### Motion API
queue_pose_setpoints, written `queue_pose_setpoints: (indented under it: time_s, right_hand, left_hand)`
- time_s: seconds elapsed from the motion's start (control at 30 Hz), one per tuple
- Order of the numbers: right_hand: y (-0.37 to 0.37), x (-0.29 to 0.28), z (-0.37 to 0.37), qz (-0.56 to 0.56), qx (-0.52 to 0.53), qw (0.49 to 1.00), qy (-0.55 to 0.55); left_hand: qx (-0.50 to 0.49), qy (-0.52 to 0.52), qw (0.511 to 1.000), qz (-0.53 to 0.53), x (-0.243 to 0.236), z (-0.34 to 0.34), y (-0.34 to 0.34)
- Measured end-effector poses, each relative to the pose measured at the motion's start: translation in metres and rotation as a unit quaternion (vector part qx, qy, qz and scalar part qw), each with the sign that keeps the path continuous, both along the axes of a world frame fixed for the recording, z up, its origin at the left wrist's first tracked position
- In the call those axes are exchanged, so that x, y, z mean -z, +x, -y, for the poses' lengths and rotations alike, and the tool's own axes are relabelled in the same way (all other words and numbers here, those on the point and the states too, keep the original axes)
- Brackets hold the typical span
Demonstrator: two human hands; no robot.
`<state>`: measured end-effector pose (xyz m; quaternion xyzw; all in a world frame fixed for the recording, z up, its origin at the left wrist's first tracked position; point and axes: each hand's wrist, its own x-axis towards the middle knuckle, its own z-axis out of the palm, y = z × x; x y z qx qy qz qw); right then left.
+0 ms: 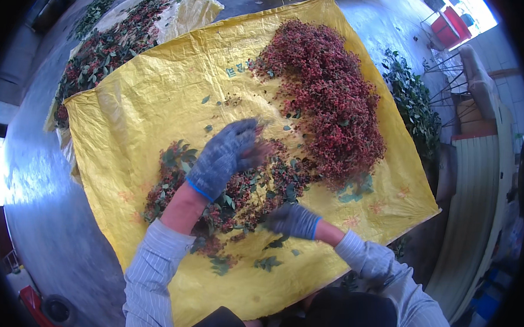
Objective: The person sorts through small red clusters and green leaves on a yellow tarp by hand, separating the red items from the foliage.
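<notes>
Both of my hands wear grey knitted gloves with blue cuffs. My left hand [224, 156] is over the middle of a yellow woven sheet [136, 105], its fingers curled round a blurred sprig of red berries [268, 147]. Lower and to the right, my right hand [294, 221] sits at the edge of a loose pile of berry clusters mixed with green leaves [234, 206]; motion smears its fingertips. The berries look like Sichuan peppercorns. A large heap of red berry clusters [335, 102], with few leaves, covers the sheet's far right part.
Beyond the sheet at far left, a pale sack [190, 8] lies beside more leafy berry sprigs [109, 51]. Green cut branches [411, 103] rest on the floor at right, near a metal-legged chair [473, 70]. A red container [449, 27] stands at the back right.
</notes>
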<state>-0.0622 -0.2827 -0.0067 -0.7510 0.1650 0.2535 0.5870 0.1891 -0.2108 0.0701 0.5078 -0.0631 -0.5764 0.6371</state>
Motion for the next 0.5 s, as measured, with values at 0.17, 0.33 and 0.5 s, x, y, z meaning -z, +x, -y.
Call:
queue_pose_setpoints:
  time_s: [0.17, 0.33, 0.5]
  right_hand:
    - [-0.038, -0.012, -0.064, 0.125, -0.251, 0.954, -0.110]
    - [-0.020, -0.025, -0.049, 0.063, -0.114, 0.971, -0.200]
    - [-0.013, 0.006, 0.000, 0.039, 0.250, 0.917, -0.309]
  left_hand:
    - [0.088, 0.034, 0.757, 0.647, 0.031, 0.010, -0.017]
    - [0.169, 0.098, 0.807, 0.558, 0.076, -0.043, -0.041]
    - [0.210, 0.119, 0.801, 0.548, 0.081, -0.061, -0.038]
